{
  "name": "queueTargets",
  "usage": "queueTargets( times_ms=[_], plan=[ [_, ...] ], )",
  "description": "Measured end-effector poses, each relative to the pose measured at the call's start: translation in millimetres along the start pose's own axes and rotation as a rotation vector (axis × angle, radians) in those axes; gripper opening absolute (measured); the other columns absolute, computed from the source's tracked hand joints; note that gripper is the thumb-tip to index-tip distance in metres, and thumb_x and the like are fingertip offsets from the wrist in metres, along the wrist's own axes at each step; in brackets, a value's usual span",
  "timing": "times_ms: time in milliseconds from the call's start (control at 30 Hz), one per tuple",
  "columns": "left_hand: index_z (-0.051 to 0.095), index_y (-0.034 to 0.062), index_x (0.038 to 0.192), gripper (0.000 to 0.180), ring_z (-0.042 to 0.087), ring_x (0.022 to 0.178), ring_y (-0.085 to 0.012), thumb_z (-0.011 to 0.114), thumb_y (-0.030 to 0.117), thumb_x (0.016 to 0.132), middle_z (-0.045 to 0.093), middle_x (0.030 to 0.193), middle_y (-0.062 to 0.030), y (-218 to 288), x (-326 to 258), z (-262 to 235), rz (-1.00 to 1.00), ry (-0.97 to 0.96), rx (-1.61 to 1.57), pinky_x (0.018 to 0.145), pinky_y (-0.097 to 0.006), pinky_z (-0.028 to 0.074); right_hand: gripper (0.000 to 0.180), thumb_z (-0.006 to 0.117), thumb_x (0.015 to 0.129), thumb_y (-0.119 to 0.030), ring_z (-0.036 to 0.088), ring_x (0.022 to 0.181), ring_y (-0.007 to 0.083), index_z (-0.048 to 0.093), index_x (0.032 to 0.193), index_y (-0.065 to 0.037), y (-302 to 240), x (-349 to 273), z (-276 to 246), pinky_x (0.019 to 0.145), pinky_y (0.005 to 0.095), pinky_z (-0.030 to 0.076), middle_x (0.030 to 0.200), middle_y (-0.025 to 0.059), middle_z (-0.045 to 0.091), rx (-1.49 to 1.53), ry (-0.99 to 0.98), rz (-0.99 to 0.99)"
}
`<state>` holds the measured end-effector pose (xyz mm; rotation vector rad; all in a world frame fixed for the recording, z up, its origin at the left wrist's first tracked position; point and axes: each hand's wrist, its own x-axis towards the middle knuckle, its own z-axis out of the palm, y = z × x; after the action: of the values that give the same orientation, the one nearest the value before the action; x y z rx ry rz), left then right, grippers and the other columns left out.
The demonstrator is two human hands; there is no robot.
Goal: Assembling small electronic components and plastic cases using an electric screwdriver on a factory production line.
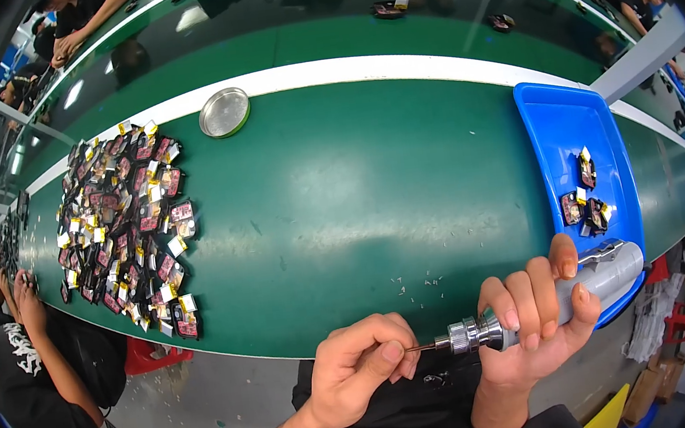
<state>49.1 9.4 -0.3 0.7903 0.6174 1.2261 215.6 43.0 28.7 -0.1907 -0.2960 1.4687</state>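
Observation:
My right hand (pixel 532 319) is wrapped around a silver power screwdriver (pixel 617 271), held nearly level above the front edge of the bench. Its knurled metal chuck (pixel 468 336) points left. From the chuck sticks a thin bit (pixel 427 346), and my left hand (pixel 364 362) is closed on the bit's end, with thumb and forefinger pinching it. The very tip is hidden by the fingers, so whether a screw is there I cannot tell. Behind the screwdriver stands a blue tray (pixel 548 127) holding several small black assemblies (pixel 587 169) with white and yellow tabs.
A large heap of similar black assemblies (pixel 120 231) covers the left of the green bench (pixel 340 189). A round metal lid or dish (pixel 224 112) lies at the back. Small clear scraps (pixel 418 284) are scattered near me. A conveyor (pixel 322 34) runs beyond; another person (pixel 34 359) sits at left.

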Motion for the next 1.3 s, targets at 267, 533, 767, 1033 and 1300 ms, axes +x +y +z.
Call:
queueTargets(
  times_ms=[267,533,767,1033,1300],
  plan=[
    [0.057,-0.0044,0.08,0.005,0.051,0.055,-0.0205,0.06,-0.008,0.083,0.056,0.067,-0.0106,-1.0,6.6,1.3,0.294,0.022,0.728,0.049,-0.028,0.04,0.018,0.047,0.088,-0.022,0.042,0.045,0.0154,0.041,0.099,-0.009,-3.6,-0.7,-6.0,0.065,0.0365,0.042,0.054,0.0019,0.043,-0.096,-0.057,-0.04],
    [0.064,-0.0055,0.098,0.033,0.056,0.06,-0.0167,0.045,0.021,0.099,0.059,0.067,-0.0094,26.9,29.5,-0.7,0.168,0.036,0.979,0.056,-0.027,0.044,0.016,0.047,0.088,-0.022,0.04,0.045,0.0138,0.043,0.097,-0.008,-9.7,10.0,-16.8,0.062,0.0342,0.039,0.054,0.0012,0.041,-0.064,0.027,-0.08],
    [0.062,-0.0025,0.097,0.013,0.06,0.062,-0.0209,0.056,0.006,0.089,0.063,0.073,-0.0133,68.0,154.3,-31.3,0.341,0.108,1.492,0.06,-0.03,0.047,0.017,0.049,0.087,-0.023,0.039,0.046,0.0136,0.045,0.095,-0.009,-13.0,15.1,-50.4,0.059,0.0327,0.036,0.053,0.0017,0.039,-0.166,0.206,-0.149],
    [0.049,-0.0038,0.115,0.045,0.057,0.098,-0.0381,0.067,0.022,0.083,0.055,0.104,-0.0225,36.4,331.4,-48.0,0.35,0.254,1.908,0.081,-0.045,0.05,0.014,0.055,0.089,-0.02,0.038,0.054,0.0144,0.05,0.094,-0.008,-17.5,7.0,-31.7,0.061,0.0308,0.034,0.06,0.0016,0.04,-0.111,0.169,-0.007],
    [0.055,-0.0053,0.113,0.035,0.056,0.102,-0.036,0.06,0.006,0.08,0.056,0.107,-0.0228,32.4,379.9,-73.9,0.462,0.076,2.218,0.085,-0.04,0.052,0.014,0.056,0.088,-0.02,0.04,0.056,0.0145,0.051,0.095,-0.009,-14.0,12.1,-33.1,0.064,0.0307,0.036,0.062,0.0019,0.041,-0.071,0.167,0.066]
  ],
)
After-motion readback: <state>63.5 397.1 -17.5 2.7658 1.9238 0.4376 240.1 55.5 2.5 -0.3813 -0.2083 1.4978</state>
